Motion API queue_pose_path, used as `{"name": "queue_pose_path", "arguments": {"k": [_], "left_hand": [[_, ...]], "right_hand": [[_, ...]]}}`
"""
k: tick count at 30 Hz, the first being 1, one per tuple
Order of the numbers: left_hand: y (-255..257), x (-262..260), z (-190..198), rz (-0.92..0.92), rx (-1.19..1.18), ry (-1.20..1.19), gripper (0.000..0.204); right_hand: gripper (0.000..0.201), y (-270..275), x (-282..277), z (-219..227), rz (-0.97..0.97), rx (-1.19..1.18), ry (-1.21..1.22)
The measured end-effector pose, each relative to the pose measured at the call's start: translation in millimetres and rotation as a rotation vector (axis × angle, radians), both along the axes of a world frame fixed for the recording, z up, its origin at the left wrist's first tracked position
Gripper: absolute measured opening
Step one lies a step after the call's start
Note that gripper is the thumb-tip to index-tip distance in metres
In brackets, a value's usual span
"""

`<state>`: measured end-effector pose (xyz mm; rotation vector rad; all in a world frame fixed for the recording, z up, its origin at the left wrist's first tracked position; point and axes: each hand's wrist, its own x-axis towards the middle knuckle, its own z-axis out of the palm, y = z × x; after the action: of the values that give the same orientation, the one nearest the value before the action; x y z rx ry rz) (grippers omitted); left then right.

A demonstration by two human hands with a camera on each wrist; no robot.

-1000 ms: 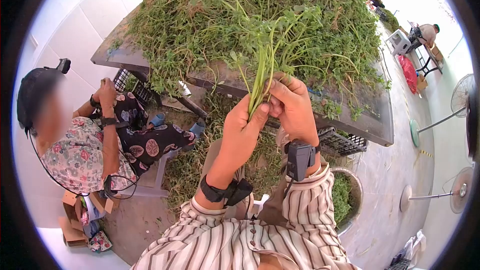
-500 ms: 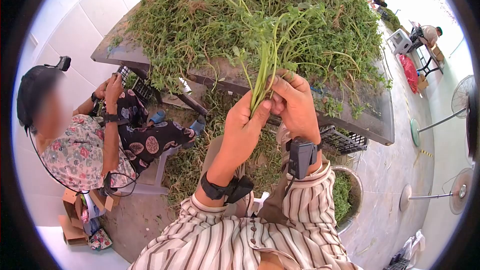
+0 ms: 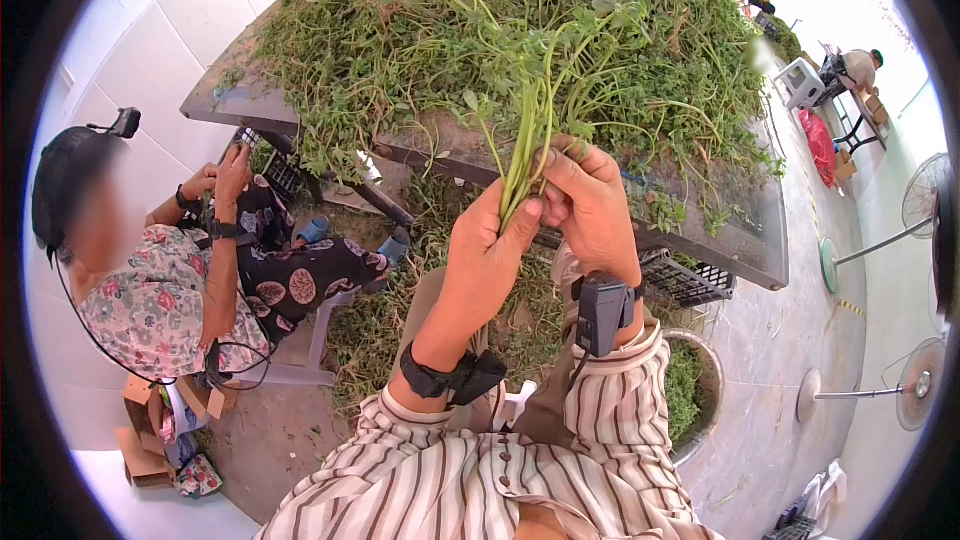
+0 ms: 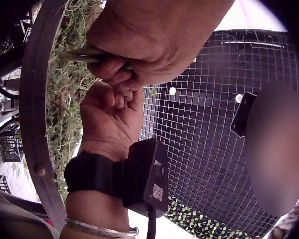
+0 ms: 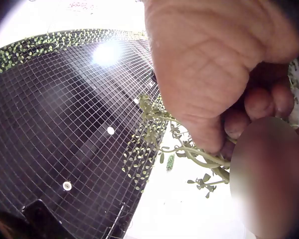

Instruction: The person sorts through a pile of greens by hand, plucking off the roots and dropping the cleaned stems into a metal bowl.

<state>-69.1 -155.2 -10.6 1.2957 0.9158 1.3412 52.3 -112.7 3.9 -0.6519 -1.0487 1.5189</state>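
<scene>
In the head view my left hand (image 3: pixel 487 245) grips a small bunch of leafy green stems (image 3: pixel 528 130) near their lower ends, thumb across the front. Close at its right, my right hand (image 3: pixel 592 208) has thumb and fingers pinched together at the stems. The leafy tops point away from me and overlap a large heap of the same greens (image 3: pixel 400 60) on the table. In the left wrist view, the left hand (image 4: pixel 154 40) is above the right hand (image 4: pixel 112 119), their fingers close together. The right wrist view shows the right hand (image 5: pixel 209 64) with leafy sprigs (image 5: pixel 189 152) below it.
The dark table's edge (image 3: pixel 700 245) runs just beyond my hands. Under it are a black crate (image 3: pixel 685 280) and loose greens (image 3: pixel 400 330) on the floor. A tub of greens (image 3: pixel 710 390) stands at my right. Another person (image 3: pixel 170 290) sits at left; fans (image 3: pixel 915 380) stand at right.
My hands and the bunch have stayed nearly still, with the right hand shifting very slightly down. The seated person's hands have moved a little to the right.
</scene>
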Motion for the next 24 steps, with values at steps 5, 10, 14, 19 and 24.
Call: {"name": "queue_pose_path", "arguments": {"k": [5, 10, 14, 19, 24], "left_hand": [[0.5, 1.3, -0.1, 0.003, 0.036, -0.023, 0.025], [-0.4, 1.8, 2.2, 0.000, 0.052, -0.043, 0.023], [-2.0, 1.1, 3.4, 0.012, 0.017, -0.014, 0.022], [-1.2, 0.6, 0.5, -0.002, 0.013, -0.028, 0.023], [-4.6, 0.5, 2.0, 0.015, 0.000, -0.002, 0.022]], "right_hand": [[0.013, 0.1, 0.0, 0.8, 0.010, -0.008, -0.001], [0.012, 1.4, 0.4, -1.3, 0.002, 0.000, -0.011], [0.012, 0.5, -0.2, -1.1, 0.009, -0.018, 0.016], [0.012, 0.5, -0.4, -1.6, 0.017, -0.017, 0.029], [0.011, -1.4, -0.4, -3.8, 0.002, -0.020, -0.011]]}}
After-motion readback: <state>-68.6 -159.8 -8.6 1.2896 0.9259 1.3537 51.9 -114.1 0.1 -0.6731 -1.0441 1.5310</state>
